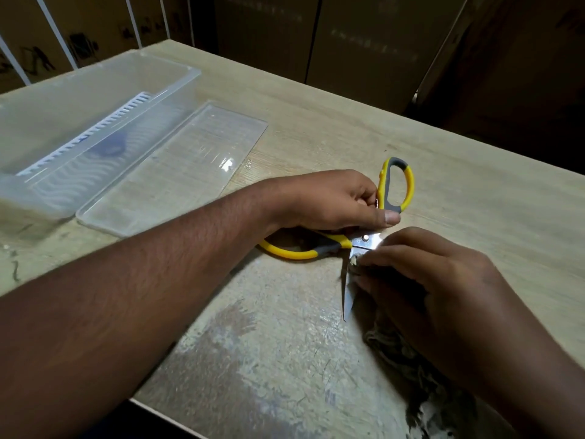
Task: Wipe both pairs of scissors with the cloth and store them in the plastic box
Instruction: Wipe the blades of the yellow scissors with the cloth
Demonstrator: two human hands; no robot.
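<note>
The open box left of the scissors holds a white rack; left hand grips their handles, right hand pinches cloth on a blade.

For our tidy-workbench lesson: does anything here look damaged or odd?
Yes. The table top near its front edge is scuffed, with a worn, pale patch. The cloth under the right hand looks frayed. The yellow scissors look intact.

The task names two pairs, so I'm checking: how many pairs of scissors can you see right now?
1. The yellow-handled scissors lie open on the table, held by the left hand while the right hand covers one blade. A second pair isn't clearly visible.
</note>
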